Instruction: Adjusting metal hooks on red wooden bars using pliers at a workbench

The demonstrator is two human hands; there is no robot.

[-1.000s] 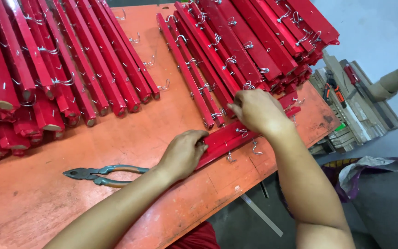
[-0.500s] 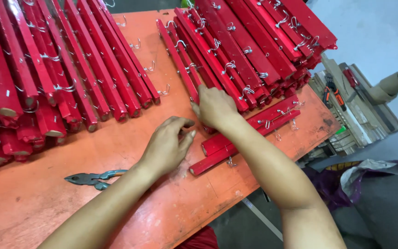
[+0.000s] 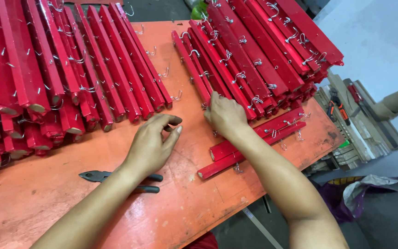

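1. The right hand [image 3: 225,114] lies palm down with its fingers [image 3: 213,102] close together, pressing on the near end of a red bar [image 3: 190,67] at the front of the right-hand stack. Whether the fingers actually wrap around the bar or only rest on it is hard to tell, since the hand hides the contact.
2. The left hand [image 3: 152,145] hovers just above the desk [image 3: 47,193] with its fingers [image 3: 170,121] curled and apart, thumb and forefinger near each other. It holds nothing that can be seen.
3. Just right of the right wrist, two loose red bars [image 3: 236,157] lie side by side on the desk, slanting toward the far right, with small metal hooks [image 3: 292,122] on them.
4. Under the left forearm, a pair of pliers [image 3: 102,176] lies flat on the desk, jaws pointing left, dark handles partly hidden by the arm.
5. Beyond the right hand, the right-hand stack of red bars [image 3: 272,50] rises in layers, each bar carrying silver hooks.
6. To the left, a second pile of red bars [image 3: 47,78] fans across the desk, its cut ends facing the person.
7. Past the desk's right edge, tools [image 3: 342,108] and a cardboard tube [image 3: 395,103] sit on a lower stack of boards [image 3: 360,138].
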